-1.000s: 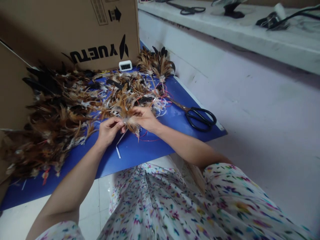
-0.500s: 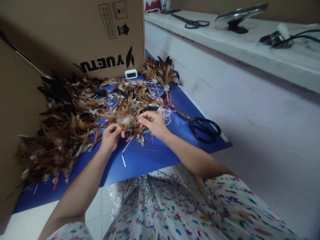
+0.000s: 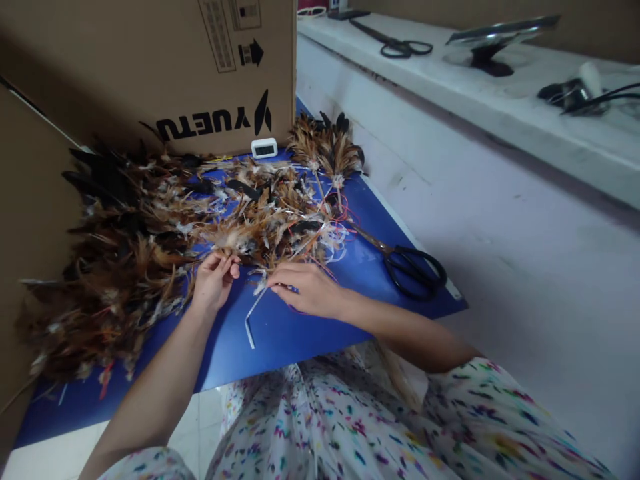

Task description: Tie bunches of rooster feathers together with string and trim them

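Observation:
My left hand (image 3: 215, 280) pinches the base of some brown feathers near the front of a loose feather pile (image 3: 285, 200). To its right, my right hand (image 3: 303, 288) is closed, palm down, low over the blue tabletop (image 3: 220, 360); its fingertips are beside feather scraps, and what they hold is too small to make out. A bent white strip (image 3: 249, 327) lies between the hands, its upper end close to my right fingertips. Pink-red thread (image 3: 340, 210) and white fluff lie behind my right hand.
Black-handled scissors (image 3: 415, 270) lie on the right. Darker feathers (image 3: 120, 267) cover the left side. Bound feather bunches (image 3: 327, 147) and a small white digital display (image 3: 264, 148) sit at the back by a cardboard box (image 3: 150, 60). A ledge (image 3: 470, 87) holds other scissors (image 3: 395, 47).
My right hand has moved down and slightly left, away from the feather pile towards the table's front. My left hand stays at the feathers. The view has shifted slightly.

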Demonstrator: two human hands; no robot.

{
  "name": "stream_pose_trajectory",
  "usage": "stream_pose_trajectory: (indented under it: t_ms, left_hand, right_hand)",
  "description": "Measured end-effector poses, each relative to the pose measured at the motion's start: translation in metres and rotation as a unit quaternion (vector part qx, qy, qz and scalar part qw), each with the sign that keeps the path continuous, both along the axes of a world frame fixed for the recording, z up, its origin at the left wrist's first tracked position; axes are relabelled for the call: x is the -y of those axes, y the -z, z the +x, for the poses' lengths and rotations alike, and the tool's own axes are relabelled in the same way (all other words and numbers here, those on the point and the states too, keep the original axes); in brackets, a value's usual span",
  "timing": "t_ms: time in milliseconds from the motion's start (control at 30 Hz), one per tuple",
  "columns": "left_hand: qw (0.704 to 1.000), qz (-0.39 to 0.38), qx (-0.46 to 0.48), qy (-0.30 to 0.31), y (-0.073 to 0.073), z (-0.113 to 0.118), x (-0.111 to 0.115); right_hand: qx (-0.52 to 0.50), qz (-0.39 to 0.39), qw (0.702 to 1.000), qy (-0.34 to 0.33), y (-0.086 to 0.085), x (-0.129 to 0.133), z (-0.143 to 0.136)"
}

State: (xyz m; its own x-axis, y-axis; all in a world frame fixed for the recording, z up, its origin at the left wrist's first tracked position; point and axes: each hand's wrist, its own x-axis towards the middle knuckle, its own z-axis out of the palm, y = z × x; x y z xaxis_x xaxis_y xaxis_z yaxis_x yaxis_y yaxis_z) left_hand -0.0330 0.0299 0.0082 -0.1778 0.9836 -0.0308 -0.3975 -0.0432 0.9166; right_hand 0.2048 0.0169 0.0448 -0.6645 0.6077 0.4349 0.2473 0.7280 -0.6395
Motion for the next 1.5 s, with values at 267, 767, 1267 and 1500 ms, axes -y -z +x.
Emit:
stream_pose_trajectory:
  t_ms: [267,767,1267,1500]
  left_hand:
    - [1.000,-0.012,0.018,0.006,0.000,-0.001,-0.002]
    - [0.999,-0.005,-0.014,0.040,0.004,-0.002,-0.003]
    - [0.998,-0.015,-0.034,0.045,0.004,0.005,-0.004]
    - [0.998,-0.034,-0.022,0.052,0.005,0.006,-0.005]
  right_hand:
    - [0.118,0.001,0.967,0.225,-0.024,-0.116,0.020]
    - [0.197,-0.077,0.944,0.254,0.004,-0.189,0.011]
    - [-0.051,-0.198,0.947,0.249,-0.022,-0.209,0.037]
    - [-0.022,-0.169,0.965,0.200,-0.043,-0.179,0.056]
